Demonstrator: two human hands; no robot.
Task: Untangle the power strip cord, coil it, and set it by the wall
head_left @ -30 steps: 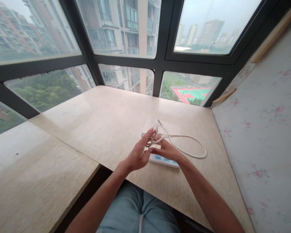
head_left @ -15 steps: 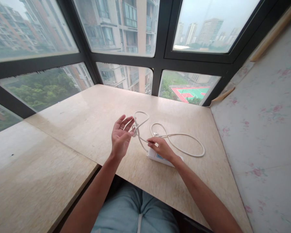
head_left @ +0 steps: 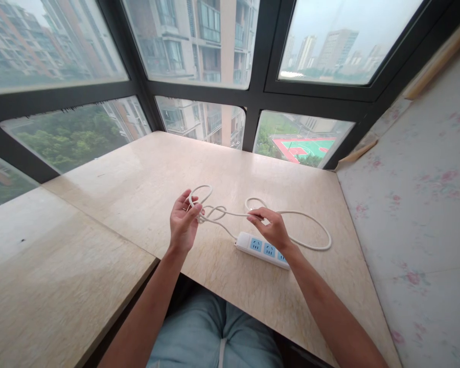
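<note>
A white power strip [head_left: 245, 242] with blue socket faces lies on the stone-look ledge, its right end partly behind my right forearm. Its white cord [head_left: 306, 216] runs from the left end up into a loose tangle of loops. My left hand [head_left: 184, 221] holds that tangle between thumb and fingers, with one loop standing up above the thumb. Pinched in the fingertips of my right hand [head_left: 270, 226] is another stretch of the cord, drawn nearly straight between the two hands. Beyond the right hand, the cord lies in a wide loop on the ledge. The plug is hidden.
The pale ledge [head_left: 111, 204] reaches to dark-framed windows [head_left: 199, 94] at the back and left. A wall with flowered paper [head_left: 414, 230] bounds the right side. The ledge's front edge passes just above my legs [head_left: 214, 327].
My right hand has moved up and right, pulling the cord straighter and uncovering the sockets. My left hand has shifted slightly left and down, its fingers closing more around the tangle.
</note>
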